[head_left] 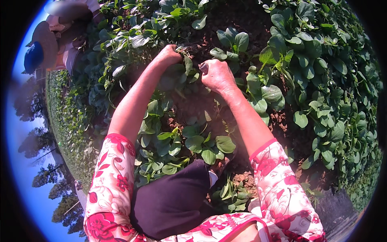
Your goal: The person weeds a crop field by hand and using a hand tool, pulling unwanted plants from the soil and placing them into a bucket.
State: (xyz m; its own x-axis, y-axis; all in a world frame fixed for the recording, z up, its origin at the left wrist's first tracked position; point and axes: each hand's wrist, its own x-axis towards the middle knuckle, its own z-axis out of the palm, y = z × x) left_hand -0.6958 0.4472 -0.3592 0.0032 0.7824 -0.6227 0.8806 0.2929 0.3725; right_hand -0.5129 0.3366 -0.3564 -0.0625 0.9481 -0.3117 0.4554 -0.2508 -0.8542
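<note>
My left hand is closed around the base of a leafy green plant growing in the reddish soil. Just to its right, my right hand is fisted on what looks like a small tool or stem at the same plant; its tip is hidden. Both forearms reach forward from red-and-white floral sleeves. Broad oval green leaves lie between my arms, above my dark-clad knee.
Dense rows of the same leafy plants fill the right side and the top. Another person crouches at the upper left with a hat. Bare soil shows by my right arm. Trees and sky line the left rim.
</note>
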